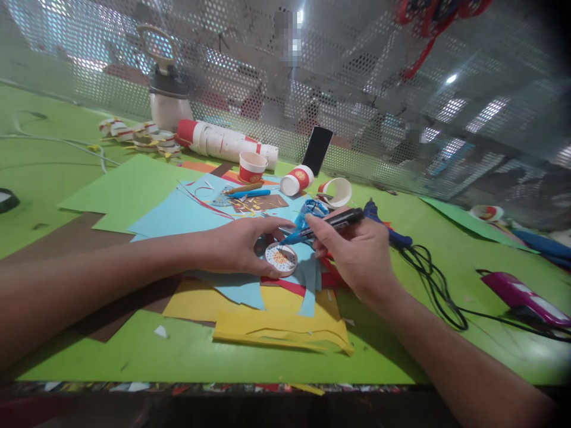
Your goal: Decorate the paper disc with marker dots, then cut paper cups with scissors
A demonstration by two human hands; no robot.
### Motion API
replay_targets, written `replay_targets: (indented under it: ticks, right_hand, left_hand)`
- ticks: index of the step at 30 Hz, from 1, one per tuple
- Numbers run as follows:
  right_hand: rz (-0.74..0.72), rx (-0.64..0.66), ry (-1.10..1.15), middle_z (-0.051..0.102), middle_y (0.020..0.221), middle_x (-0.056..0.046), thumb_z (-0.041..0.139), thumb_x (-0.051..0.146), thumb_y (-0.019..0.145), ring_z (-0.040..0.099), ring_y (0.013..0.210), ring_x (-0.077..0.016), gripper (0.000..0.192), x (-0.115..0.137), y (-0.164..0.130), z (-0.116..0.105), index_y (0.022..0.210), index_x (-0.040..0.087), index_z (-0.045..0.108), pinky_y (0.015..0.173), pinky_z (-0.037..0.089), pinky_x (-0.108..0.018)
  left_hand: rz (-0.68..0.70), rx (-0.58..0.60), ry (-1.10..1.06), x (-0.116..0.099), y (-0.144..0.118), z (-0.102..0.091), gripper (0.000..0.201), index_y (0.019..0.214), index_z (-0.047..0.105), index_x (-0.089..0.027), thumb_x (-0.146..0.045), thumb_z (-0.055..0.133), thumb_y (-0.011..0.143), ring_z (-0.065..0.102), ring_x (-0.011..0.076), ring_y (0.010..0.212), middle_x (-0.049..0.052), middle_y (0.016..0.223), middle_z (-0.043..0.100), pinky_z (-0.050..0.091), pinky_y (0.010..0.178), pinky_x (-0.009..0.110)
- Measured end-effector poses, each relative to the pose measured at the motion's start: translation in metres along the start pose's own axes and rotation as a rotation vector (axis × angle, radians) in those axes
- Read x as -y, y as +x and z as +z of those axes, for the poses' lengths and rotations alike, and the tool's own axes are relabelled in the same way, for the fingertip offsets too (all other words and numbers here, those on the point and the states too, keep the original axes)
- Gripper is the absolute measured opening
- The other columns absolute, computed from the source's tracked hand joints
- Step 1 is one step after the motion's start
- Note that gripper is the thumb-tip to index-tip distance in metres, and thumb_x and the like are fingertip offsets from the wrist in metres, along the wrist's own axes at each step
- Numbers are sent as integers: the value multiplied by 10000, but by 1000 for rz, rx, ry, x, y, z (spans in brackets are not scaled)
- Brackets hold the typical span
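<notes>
Right hand [357, 249] gripping one marker [341, 219] (black), three cups [252, 167]

We look from a single head-worn camera, facing forward and down over the green table [66, 172], close enough that both forearms fill the lower frame. Our left hand [236, 246] and right hand [357, 249] sit near the centre. Beyond the table the view reaches a perforated metal screen [379, 89]. No second view overlaps.
</notes>
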State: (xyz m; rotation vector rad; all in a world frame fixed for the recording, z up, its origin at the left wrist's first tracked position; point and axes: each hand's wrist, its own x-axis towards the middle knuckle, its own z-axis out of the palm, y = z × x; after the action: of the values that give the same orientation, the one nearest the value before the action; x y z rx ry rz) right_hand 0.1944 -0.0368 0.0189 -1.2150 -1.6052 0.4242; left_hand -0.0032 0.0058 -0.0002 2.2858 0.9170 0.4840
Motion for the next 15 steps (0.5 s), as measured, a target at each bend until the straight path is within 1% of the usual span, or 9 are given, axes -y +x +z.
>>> replay_targets:
  ticks: [2,4,8,12,15]
  right_hand:
    - [-31,-60,0,592,504,20,713,340,791,532,446,-112,319,2,0,-2,543,194,578,466,442,-254]
    - [-59,-77,-18,584,495,16,713,343,793,530,448,-112,334,4,0,-4,524,194,583,472,444,-257]
    - [-71,-18,-22,566,483,13,692,350,806,525,445,-116,341,3,-3,-3,531,178,585,448,434,-258]
    - [-70,23,24,582,525,21,695,324,799,534,455,-114,256,0,-5,1,616,167,608,436,443,-246]
    - [-61,46,1,579,504,33,702,303,791,525,430,-101,232,0,-5,2,629,165,608,428,430,-231]
  left_hand:
    - [-4,6,-6,0,0,0,811,1406,423,-192,-412,757,700,591,207,942,75,1143,647,452,797,278]
    - [-3,7,-6,0,0,0,816,1407,421,-194,-419,757,698,592,209,953,73,1146,646,454,807,278]
    - [-4,-5,13,1,0,1,790,1387,450,-212,-436,756,694,593,204,939,69,1130,637,457,801,278]
    - [-1,2,10,0,0,0,807,1405,426,-206,-433,747,701,594,202,930,70,1120,638,461,788,277]
    - [-4,-2,-5,-1,0,0,798,1397,432,-209,-436,745,699,596,200,921,71,1114,644,463,783,276]
